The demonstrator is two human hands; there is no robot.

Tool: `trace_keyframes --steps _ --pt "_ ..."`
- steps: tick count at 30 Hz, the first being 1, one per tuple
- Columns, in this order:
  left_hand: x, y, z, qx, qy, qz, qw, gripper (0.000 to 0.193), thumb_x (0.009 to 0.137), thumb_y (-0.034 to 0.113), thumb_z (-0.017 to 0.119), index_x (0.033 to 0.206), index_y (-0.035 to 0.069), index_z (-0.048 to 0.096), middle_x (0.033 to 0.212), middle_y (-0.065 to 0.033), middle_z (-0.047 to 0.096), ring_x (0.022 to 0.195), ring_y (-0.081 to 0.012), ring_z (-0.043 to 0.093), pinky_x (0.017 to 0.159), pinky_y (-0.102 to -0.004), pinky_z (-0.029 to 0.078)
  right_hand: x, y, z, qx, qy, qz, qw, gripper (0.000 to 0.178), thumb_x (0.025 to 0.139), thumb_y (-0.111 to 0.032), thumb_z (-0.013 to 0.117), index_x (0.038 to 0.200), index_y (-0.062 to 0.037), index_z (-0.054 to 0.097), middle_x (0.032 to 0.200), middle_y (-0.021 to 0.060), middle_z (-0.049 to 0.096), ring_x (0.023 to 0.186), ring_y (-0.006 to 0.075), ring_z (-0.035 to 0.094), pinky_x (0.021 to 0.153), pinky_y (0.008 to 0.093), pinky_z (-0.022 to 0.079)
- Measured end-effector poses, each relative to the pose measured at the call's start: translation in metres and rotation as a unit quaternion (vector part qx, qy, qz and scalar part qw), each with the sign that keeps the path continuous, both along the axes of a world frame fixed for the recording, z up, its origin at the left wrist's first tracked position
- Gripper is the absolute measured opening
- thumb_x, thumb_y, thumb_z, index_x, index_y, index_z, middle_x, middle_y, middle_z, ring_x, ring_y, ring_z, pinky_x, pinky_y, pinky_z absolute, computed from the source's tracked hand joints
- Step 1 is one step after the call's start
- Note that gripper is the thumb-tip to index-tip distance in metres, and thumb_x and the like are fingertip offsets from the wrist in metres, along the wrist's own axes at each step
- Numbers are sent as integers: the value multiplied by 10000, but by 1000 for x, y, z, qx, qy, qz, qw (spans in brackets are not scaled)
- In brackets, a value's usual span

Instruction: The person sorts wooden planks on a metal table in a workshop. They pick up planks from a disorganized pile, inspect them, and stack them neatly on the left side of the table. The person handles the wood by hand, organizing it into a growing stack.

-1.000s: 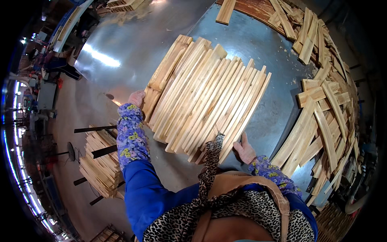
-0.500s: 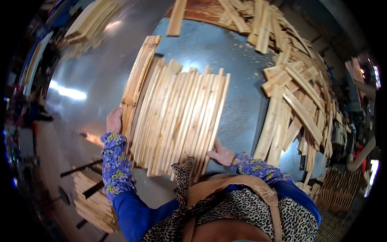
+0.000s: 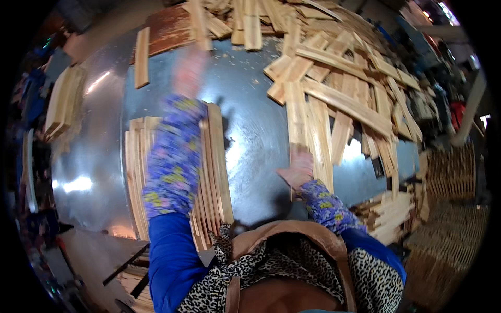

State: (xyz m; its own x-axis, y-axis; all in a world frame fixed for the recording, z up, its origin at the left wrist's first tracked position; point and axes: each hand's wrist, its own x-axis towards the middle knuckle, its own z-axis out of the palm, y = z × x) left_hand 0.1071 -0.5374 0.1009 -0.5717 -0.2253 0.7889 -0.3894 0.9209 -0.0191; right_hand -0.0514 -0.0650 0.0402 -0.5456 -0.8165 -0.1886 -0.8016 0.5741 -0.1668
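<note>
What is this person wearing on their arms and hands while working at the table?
Both forearms wear floral oversleeves in purple-blue with yellow-green flowers, over bright blue sleeves at the upper arms. The left hand is blurred and the right hand looks bare, with no glove. A leopard-print top with a tan strap shows at the chest.

Two hands [image 3: 190, 68], many wooden slats [image 3: 334, 99]

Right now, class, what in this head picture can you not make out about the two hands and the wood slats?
- Left hand: motion blur; grip unreadable.
- Right hand: blurred, on a slat; grasp or just touch unclear.
- Slat stack: middle hidden by the left sleeve.
- Slat pile: far end cut by the fisheye rim.
</note>
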Motion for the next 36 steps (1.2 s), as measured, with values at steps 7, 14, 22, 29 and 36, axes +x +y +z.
trace_keyframes --steps 7,14,22,29,36 --pt "-76 362 -229 640 -130 -18 757 686 1095 480 540 1577 -7 542 1626 -262 535 1519 -395 505 1295 -482 358 -30 4 -21 -392 -413 -49 820 991 806 -34 735 1684 12 277 1559 268 541 1428 396 558 1208 460 451" --pt "-26 377 -77 781 -112 120 603 742 892 619 756 1285 -11 758 1246 -246 763 1142 -358 726 1001 -471 553 -84 17 -60 -171 -638 2 751 406 996 -138 629 1381 -12 606 1224 133 695 1127 262 666 993 375 554" --pt "53 496 -31 391 -157 513 748 251 830 326 826 985 135 774 1032 -127 720 1085 -335 677 1089 -572 426 -194 -113 -110 -217 -824 -226 472 227 1037 -379 693 1068 -180 588 862 2 489 687 154 461 539 315 365" --pt "95 489 -36 285 -150 554 767 690 721 266 881 1350 138 628 1209 -186 586 1206 -417 591 1081 -578 457 -215 -224 -98 -217 -831 -239 453 551 1102 -646 555 1396 -181 596 1183 69 632 725 181 474 541 322 362" --pt "84 460 -9 487 -186 537 663 740 806 309 839 1483 185 566 1263 -216 582 1236 -447 583 1032 -561 504 -239 -259 -133 -219 -895 -165 352 448 1102 -597 590 1205 -165 649 1016 35 670 716 179 527 533 345 369"
